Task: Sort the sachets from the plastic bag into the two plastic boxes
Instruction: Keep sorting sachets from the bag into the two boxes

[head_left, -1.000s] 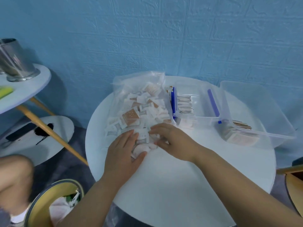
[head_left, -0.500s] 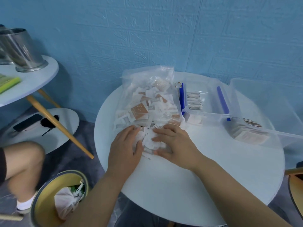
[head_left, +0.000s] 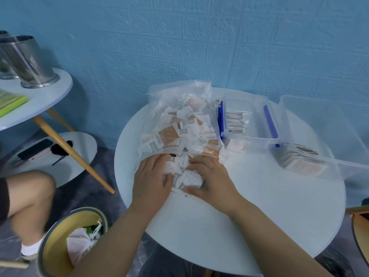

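Note:
A clear plastic bag (head_left: 175, 108) full of white and brown sachets lies on the round white table (head_left: 259, 216). A small heap of white sachets (head_left: 180, 172) sits at the bag's mouth between my hands. My left hand (head_left: 151, 182) lies flat against the heap's left side, fingers straight. My right hand (head_left: 213, 178) cups the heap from the right, with fingers curled over it and the thumb beneath. A clear box with blue clips (head_left: 257, 116) holds a few sachets. A second clear box (head_left: 311, 164) to its right holds brown sachets.
A clear lid or tub (head_left: 323, 120) stands behind the boxes against the blue wall. At left a side table (head_left: 50, 92) carries metal cups (head_left: 32, 62), with a phone (head_left: 35, 149) on the shelf below. A yellow bin (head_left: 60, 242) and a person's knee (head_left: 30, 196) are at the lower left.
Both hands have closed in on the heap of white sachets at the bag's mouth and drawn it slightly towards me. The view has shifted so the table sits further right.

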